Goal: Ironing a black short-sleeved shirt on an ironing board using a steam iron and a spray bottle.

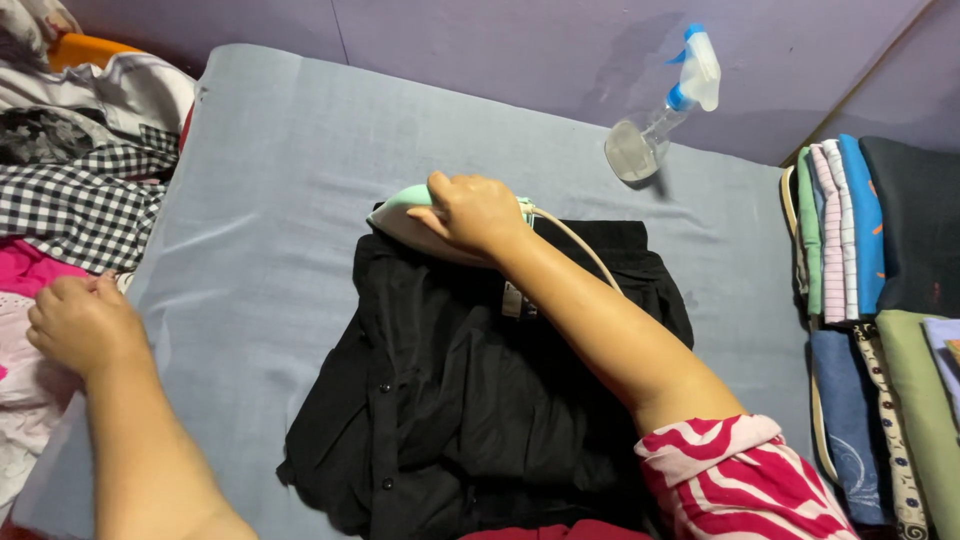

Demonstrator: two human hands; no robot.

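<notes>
The right hand (pixel 472 212) had its grip closed around the handle of a pale green iron (pixel 405 222), which sat on the upper edge of a black shirt (pixel 470 390) at the centre of the frame, its cream cord (pixel 580 245) trailing back along the forearm. The shirt lay spread on a grey-blue padded desk (pixel 270 200). The left hand (pixel 80 322), at the left edge of the frame, was loosely curled with nothing clearly in its grip, resting against pink and white cloth (pixel 25 330). A checked garment (pixel 80 205) lay in the upper left. A clear spray bottle with a blue and white head (pixel 660 115) stood in the upper right, and a stack of folded clothes (pixel 860 240) filled the right edge
</notes>
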